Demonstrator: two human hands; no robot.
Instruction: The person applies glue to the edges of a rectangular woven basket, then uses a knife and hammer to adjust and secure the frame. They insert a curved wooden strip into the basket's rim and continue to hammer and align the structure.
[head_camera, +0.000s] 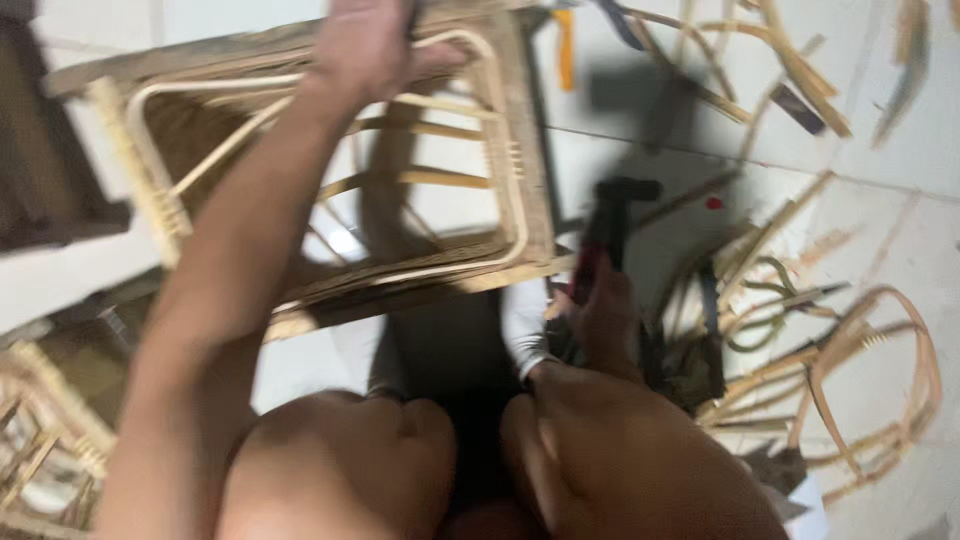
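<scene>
Hands split up: left hand clamped on the far rim of the rattan frame, right hand gripping a hammer just beside the frame's near corner. Looks like I'm mid-fastening; next hit needs better aim, pretty blurry though.

Bare arms, sleeveless and unadorned; bare hands, ringless; bare knees below.

at eleven o'clock the left hand grips the top rail of a rattan frame. just right of centre the right hand holds a black hammer. rattan offcuts lie at three o'clock on the pale floor.
</scene>
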